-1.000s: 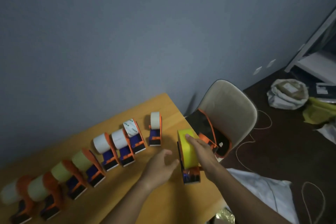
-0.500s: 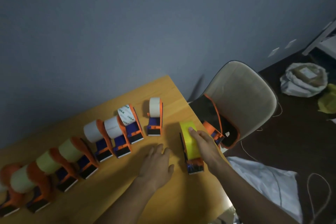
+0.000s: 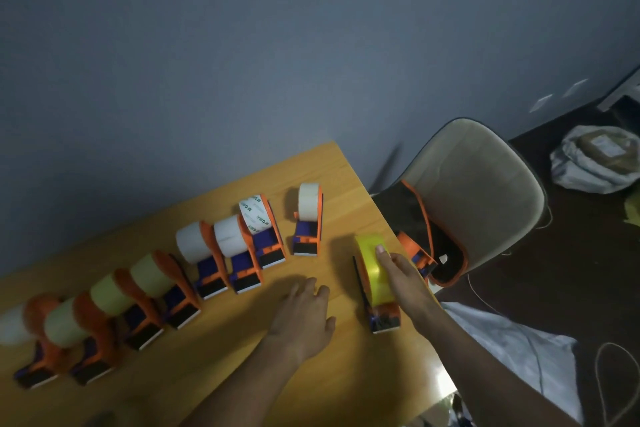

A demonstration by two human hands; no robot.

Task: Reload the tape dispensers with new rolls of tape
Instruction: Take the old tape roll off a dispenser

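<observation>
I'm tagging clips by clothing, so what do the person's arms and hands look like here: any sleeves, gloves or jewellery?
Both forearms are bare as far as the frame shows, with no sleeves in view. The left hand and right hand wear no gloves, and no rings, watch or bracelet can be seen. The light is dim, so fine marks cannot be told.

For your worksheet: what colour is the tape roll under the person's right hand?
Bright yellow tape roll, in the head view.

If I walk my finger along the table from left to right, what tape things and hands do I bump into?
Pale green tape dispensers → white tape dispensers → printed-roll dispenser → lone white dispenser → left hand → yellow tape dispenser → right hand → chair.
</observation>
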